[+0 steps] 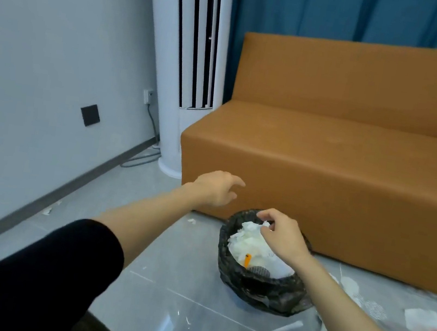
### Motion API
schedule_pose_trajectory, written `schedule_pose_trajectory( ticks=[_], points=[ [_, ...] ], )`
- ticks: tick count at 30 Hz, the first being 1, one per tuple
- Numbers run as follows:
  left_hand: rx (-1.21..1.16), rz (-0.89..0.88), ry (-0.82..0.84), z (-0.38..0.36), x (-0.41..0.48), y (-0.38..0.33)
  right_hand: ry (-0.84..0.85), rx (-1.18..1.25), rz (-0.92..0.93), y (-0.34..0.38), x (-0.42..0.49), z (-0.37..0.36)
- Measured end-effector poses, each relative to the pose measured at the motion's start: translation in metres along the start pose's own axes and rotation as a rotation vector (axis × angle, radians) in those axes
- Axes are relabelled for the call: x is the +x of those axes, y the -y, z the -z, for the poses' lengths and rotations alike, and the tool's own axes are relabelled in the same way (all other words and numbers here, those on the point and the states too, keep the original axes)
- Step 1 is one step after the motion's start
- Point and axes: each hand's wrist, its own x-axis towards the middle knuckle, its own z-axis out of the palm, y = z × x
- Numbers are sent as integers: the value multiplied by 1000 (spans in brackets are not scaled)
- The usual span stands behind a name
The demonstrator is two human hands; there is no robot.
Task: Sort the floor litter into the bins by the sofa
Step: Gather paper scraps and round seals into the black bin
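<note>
**Item: white paper wad** [266, 224]. It sits at the top of the tissue heap [245, 238], at the far rim of the bin, directly under the fingertips of the right hand [283, 238].

**Grip:** the right hand's grip is half closed, thumb and fingers curled around the wad. Whether it is pinched or merely touched cannot be told.

**Key relation:** the wad lies straight below the grip and inside the bin's mouth, so letting go would probably be enough to drop it in.

**Bin** [263, 289]. Lined with a black bag, it stands on the floor [187, 318] just in front of the sofa [325, 168]. It is nearly full of white paper, with an orange piece [247, 260] towards the near side. Only one bin is in view.

**Left hand** [216, 190]. It is to the left of and beyond the bin, in front of the sofa, with fingers loose and spread, holding nothing.

**Remaining litter:**
- A wrapper pile [427, 324] to the right, nearer the right hand.
- A white stick [286, 328] on the near side of the bin.
- A small scrap [191, 220] to the left, nearer the left hand.
- Another scrap [47, 211] by the left wall.

**Judgement:** sorting is only part done.
</note>
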Motion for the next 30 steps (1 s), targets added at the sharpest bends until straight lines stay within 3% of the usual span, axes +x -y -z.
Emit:
schedule_pose_trajectory(
  ticks=[7,14,20,30],
  points=[
    [5,99,-20,58,-26,68,177,-179,109,100,72,-11],
    [-141,393,-68,27,-46,179,345,-361,144,148,164,-72],
    [-234,624,-24,-61,-50,274,476,-344,55,103,218,-179],
    [-413,806,101,-215,-5,342,526,-338,-185,1,277,-300]
  ],
)
